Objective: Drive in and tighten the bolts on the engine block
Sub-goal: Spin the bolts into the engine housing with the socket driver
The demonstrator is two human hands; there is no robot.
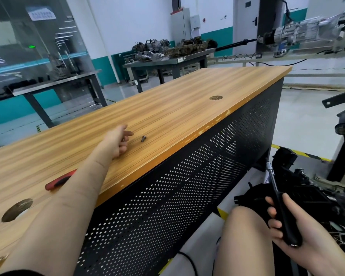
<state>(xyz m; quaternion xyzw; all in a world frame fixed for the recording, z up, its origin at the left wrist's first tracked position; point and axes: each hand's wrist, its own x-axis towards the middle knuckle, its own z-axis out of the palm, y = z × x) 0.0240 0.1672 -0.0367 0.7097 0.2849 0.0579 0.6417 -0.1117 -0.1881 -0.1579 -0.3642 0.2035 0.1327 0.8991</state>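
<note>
My left hand (120, 140) reaches out over the wooden bench top (177, 108) and pinches a small bolt between its fingertips. A second grey bolt (143, 138) lies loose on the wood just right of that hand. My right hand (283, 226) grips the black handle of a ratchet wrench (278, 198), held low at the right with its shaft pointing up and away. The dark engine block (299, 188) sits on the floor beyond the wrench, partly cut off by the frame edge.
A red-handled tool (58, 181) lies on the bench, half hidden under my left forearm. The bench has a black perforated front panel (187, 186) and a round cable hole (17, 209). My knee (245, 236) is below. Other tables with engine parts stand behind.
</note>
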